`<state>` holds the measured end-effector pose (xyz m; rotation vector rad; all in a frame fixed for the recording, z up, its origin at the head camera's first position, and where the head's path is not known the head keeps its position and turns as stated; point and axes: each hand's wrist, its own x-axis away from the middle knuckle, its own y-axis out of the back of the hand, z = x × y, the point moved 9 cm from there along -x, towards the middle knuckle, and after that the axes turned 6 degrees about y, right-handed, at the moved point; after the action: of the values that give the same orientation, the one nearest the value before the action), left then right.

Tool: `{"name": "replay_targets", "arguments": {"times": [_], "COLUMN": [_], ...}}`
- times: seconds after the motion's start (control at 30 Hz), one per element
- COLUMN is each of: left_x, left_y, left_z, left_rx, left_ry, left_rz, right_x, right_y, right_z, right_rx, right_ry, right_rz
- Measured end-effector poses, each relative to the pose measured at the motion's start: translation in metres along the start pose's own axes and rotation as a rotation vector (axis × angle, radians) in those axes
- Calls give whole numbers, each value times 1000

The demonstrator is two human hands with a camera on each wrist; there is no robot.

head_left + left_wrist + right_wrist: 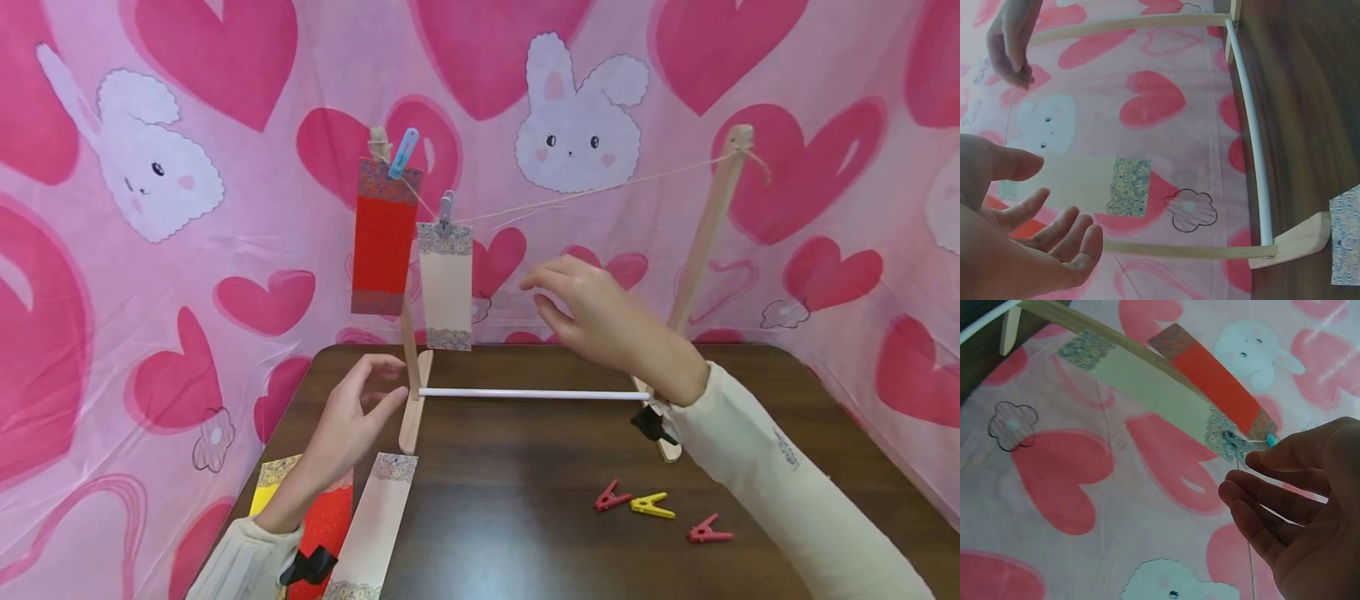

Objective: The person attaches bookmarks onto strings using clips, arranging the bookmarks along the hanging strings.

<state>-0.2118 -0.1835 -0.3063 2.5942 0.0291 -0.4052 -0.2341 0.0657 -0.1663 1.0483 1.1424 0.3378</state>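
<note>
A: Where are the hands?
B: Both are bare, in pale sleeves. The left hand (360,412) is low on the left, beside the wooden left post (411,358), its fingers released and gently bent. The right hand (596,312) is raised over the far part of the brown table (510,500), its fingers also released, loosely curved in the air.

A: What is near the right hand?
B: To its left, a hanging cream strip (447,292) with patterned ends, held by a grey clip (446,212) on a thin string (615,190). Farther left hangs a red strip (384,250) with a blue clip (404,152) at its top.

A: What carries the string?
B: It slopes up on the right to a wooden right post (705,233). A white rod (532,393) joins the stand's two sides low down.

A: And on the table?
B: Near left, partly behind the left arm, lie a yellow strip (264,496) and a second red strip (330,517); just right of them, a second cream strip (375,525). Near right are three small clips: one red clip (612,497), one yellow clip (653,505), and another red clip (708,531).
</note>
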Motion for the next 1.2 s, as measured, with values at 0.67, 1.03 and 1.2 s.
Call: {"name": "replay_targets", "arguments": {"times": [0.67, 1.03, 1.2], "left_x": [32, 44, 48], "left_y": [-3, -10, -16], "left_z": [34, 52, 63], "left_rx": [-154, -216, -242], "left_ry": [80, 167, 208], "left_rz": [-16, 6, 33], "right_x": [102, 160, 189], "right_y": [-15, -30, -34], "right_z": [-25, -37, -44], "right_rx": [3, 10, -20], "right_ry": [-68, -185, -294], "right_rz": [-60, -71, -87]}}
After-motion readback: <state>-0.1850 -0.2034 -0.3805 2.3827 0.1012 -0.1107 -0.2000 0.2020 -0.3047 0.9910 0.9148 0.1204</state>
